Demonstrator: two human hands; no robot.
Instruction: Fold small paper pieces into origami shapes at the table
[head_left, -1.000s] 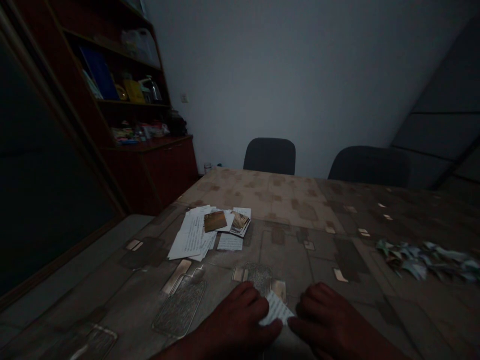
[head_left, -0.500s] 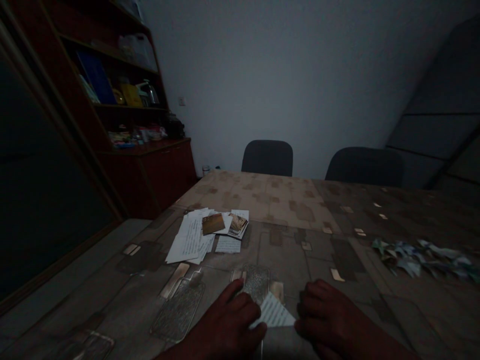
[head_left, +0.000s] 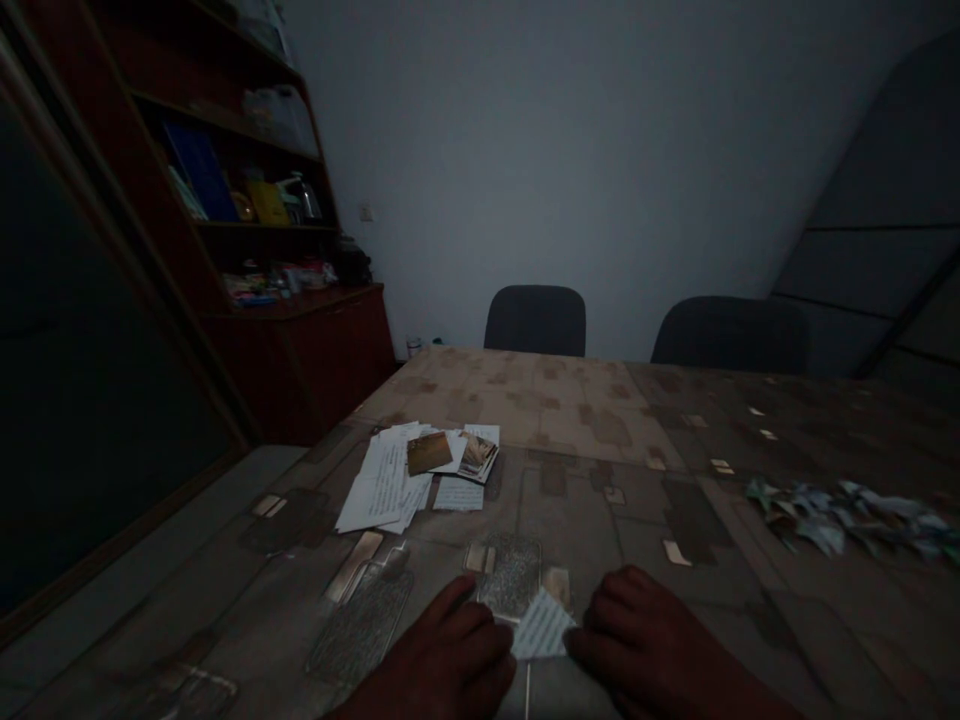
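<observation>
Between my hands lies a small piece of folded printed paper [head_left: 541, 628], roughly triangular with its point away from me. My left hand [head_left: 457, 650] has its fingers curled at the paper's left corner, the index finger stretched forward over the table. On the opposite side my right hand [head_left: 645, 635] is closed, thumb and fingertips at the right corner. Both hands rest low over the patterned tablecloth [head_left: 480, 400]. The undersides of the fingers are hidden.
Printed sheets [head_left: 382, 485] lie in a pile to the left, with picture cards [head_left: 429, 453] on top. At the right is a row of folded paper pieces [head_left: 840, 515]. Two chairs [head_left: 534, 320] stand behind the table. A red cabinet [head_left: 315, 350] with shelves is at the left.
My right hand has moved left, closer to my left hand, and its fingers now cover more of the paper's right corner. The view has shifted slightly.
</observation>
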